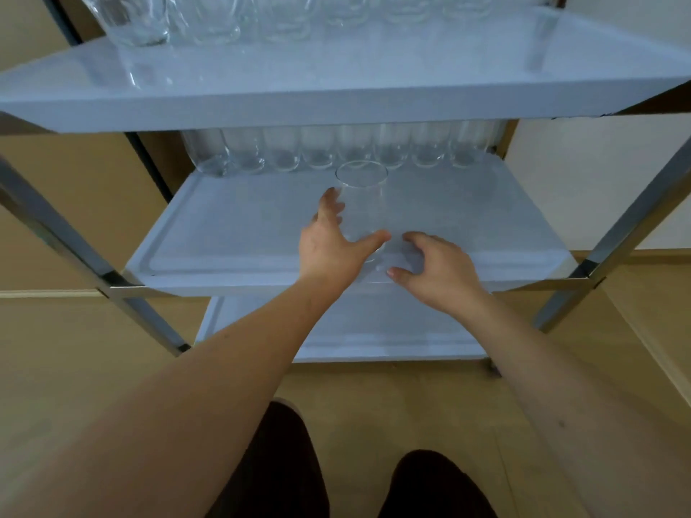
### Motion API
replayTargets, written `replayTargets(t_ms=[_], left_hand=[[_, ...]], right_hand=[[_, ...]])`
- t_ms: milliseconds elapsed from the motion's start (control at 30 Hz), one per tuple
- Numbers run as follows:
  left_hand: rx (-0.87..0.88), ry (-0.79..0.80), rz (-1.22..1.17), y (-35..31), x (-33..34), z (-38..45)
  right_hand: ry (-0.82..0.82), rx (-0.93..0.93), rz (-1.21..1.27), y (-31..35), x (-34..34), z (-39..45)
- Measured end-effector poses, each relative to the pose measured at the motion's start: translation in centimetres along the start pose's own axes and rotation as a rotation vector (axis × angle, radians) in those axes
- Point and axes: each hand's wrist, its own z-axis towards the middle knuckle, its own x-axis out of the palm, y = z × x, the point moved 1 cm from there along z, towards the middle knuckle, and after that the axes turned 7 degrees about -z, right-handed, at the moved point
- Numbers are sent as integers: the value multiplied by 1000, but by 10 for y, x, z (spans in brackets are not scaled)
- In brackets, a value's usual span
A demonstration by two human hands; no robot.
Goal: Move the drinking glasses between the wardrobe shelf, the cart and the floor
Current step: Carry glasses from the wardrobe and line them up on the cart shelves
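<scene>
The cart's middle shelf (239, 233) bears a clear drinking glass (362, 203) near its centre. My left hand (332, 244) grips this glass, fingers on its left side and thumb round its base. Just to the right, at the shelf's front edge, my right hand (437, 271) curls round a second clear glass (402, 261), which is faint and hard to make out. A row of several glasses (336, 151) lines the back of the middle shelf. More glasses (209, 16) stand on the top shelf (336, 80).
The top shelf overhangs the middle one closely. Metal cart legs (613, 241) rise at the right and left (74, 248). A bare bottom shelf (374, 330) sits just above the tan floor (392, 405). My legs (284, 461) show at the bottom.
</scene>
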Motion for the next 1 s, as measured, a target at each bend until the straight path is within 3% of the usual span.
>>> replayTargets(t_ms=[167,300,567,700,867,1000], left_hand=[[-22,166,196,-4,-22,5],[-5,159,347,19,-64,5],[-15,121,643,93,-141,17],[-42,86,693,108,-166,33],[-106,155,767,122,-187,62],[-96,97,786,132,-186,66]], right_hand=[[12,56,306,27,-11,1],[-35,52,491,48,-8,9],[-58,-19,520,83,18,41],[-25,-77,484,121,40,72],[16,-96,494,162,59,109],[20,-146,453,189,70,137]])
